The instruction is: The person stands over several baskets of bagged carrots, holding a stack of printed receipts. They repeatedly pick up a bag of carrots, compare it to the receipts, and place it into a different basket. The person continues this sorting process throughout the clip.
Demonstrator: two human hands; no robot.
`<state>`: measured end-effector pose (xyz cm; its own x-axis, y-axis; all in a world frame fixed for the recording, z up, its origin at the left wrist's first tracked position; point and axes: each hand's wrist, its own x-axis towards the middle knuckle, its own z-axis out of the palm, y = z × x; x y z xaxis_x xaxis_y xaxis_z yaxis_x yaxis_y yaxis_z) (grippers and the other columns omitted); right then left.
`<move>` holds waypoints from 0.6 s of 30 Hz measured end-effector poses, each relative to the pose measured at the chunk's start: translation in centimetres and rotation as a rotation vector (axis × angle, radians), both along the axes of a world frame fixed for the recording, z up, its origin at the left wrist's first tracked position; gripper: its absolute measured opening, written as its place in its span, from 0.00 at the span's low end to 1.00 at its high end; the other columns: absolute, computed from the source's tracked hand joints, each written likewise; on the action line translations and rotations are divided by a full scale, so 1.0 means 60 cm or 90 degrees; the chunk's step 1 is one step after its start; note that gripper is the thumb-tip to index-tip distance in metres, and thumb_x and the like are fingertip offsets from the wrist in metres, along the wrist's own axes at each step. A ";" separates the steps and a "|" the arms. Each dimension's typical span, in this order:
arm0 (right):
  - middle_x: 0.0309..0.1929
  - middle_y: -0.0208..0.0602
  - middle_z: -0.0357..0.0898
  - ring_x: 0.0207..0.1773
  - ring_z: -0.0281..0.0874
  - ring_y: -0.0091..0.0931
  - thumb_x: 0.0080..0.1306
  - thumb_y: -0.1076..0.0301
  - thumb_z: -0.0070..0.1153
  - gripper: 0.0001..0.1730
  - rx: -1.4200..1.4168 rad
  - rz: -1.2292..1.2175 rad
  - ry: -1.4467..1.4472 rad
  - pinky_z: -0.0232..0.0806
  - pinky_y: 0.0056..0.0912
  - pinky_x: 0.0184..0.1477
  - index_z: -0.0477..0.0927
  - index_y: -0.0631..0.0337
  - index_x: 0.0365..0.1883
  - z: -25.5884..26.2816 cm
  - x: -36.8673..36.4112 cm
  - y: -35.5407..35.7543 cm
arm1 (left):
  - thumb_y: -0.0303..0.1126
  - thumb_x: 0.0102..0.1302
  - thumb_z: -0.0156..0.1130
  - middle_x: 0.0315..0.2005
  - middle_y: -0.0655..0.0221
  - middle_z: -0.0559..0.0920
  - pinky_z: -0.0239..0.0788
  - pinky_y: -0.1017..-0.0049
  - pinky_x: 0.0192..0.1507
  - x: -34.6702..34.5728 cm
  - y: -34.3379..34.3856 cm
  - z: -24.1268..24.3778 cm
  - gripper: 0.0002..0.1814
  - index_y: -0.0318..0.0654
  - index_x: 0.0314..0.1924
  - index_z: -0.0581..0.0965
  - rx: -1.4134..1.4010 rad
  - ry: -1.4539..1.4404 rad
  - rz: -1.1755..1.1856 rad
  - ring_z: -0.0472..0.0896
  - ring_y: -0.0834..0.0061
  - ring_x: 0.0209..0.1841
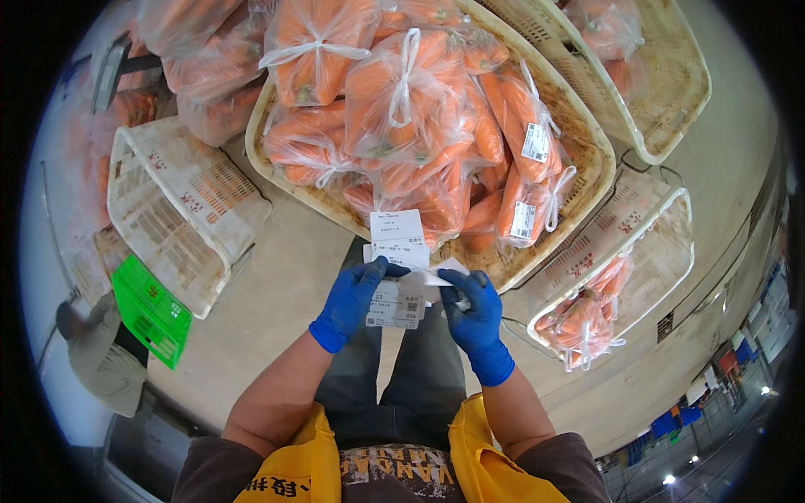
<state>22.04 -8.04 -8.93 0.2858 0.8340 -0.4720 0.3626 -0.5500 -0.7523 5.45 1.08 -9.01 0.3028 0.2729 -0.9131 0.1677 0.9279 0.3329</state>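
Both my hands wear blue gloves and meet over a strip of printed paper labels (399, 229). My left hand (351, 300) pinches the strip between thumb and fingers; a lower part of it with printed codes (395, 308) hangs below. In my right hand (473, 311) is a white label piece (448, 270), bent at the fingertips; whether it is still joined to the strip I cannot tell. Just beyond my hands stands a large, stained plastic crate (585, 207) heaped with tied clear bags of carrots (409, 100). Two bags at its right carry white stickers (523, 220).
An off-white crate (207, 188) lies at the left, near a green crate (151, 308) and a person (107, 358). At the right, one crate (682, 232) holds bagged carrots (585, 324). Another crate (682, 82) with bags stands at the upper right. More bagged carrots (214, 69) are piled upper left.
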 end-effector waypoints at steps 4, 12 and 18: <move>0.33 0.39 0.67 0.35 0.67 0.32 0.47 0.75 0.59 0.11 0.041 -0.156 0.014 0.61 0.30 0.37 0.69 0.63 0.25 0.011 0.028 0.002 | 0.24 0.57 0.50 0.31 0.70 0.78 0.63 0.82 0.42 0.003 -0.023 0.010 0.09 0.38 0.36 0.77 0.088 -0.029 -0.037 0.72 0.82 0.36; 0.41 0.41 0.70 0.31 0.72 0.25 0.54 0.81 0.44 0.20 -0.054 -0.282 0.547 0.66 0.24 0.34 0.64 0.63 0.47 0.029 0.078 0.010 | 0.18 0.54 0.48 0.31 0.73 0.78 0.63 0.83 0.40 0.003 -0.105 -0.004 0.10 0.39 0.31 0.76 0.151 -0.068 -0.021 0.72 0.85 0.35; 0.23 0.26 0.66 0.24 0.63 0.16 0.51 0.69 0.59 0.18 -0.158 -0.091 0.230 0.60 0.17 0.29 0.71 0.61 0.41 0.021 0.068 -0.013 | 0.19 0.55 0.52 0.31 0.72 0.78 0.64 0.83 0.41 0.030 -0.139 0.012 0.08 0.39 0.31 0.76 0.183 -0.065 0.084 0.73 0.84 0.35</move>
<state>26.10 -8.83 -7.68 0.1698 0.6478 -0.7427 0.0093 -0.7546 -0.6561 7.25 -7.27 -8.31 0.3337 0.5586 -0.7594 0.0043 0.8046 0.5937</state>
